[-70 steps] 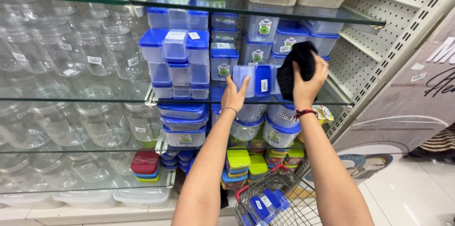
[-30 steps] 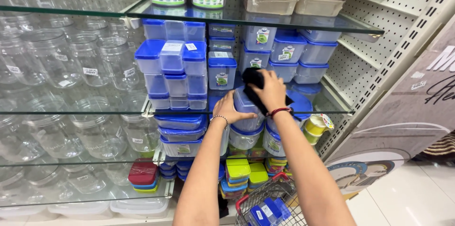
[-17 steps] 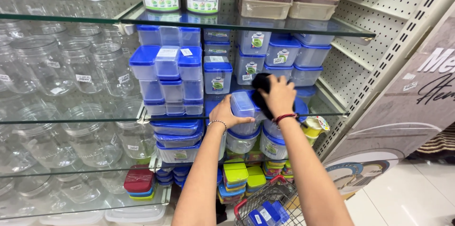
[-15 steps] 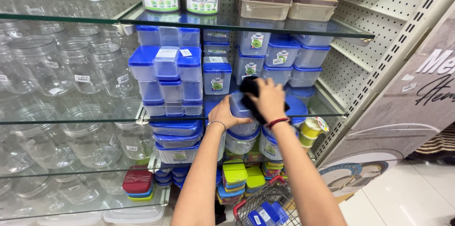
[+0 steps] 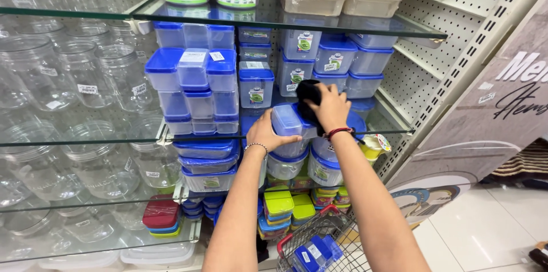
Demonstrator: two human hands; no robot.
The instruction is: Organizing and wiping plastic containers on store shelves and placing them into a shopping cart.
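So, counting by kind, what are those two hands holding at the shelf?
Clear blue-lidded box, in the left hand: 1
Black cloth, under the right hand: 1
Total: 2

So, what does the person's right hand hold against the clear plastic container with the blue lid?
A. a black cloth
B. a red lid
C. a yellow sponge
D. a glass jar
A: the right hand presses a black cloth onto the clear plastic container with the blue lid, which the left hand grips from below.
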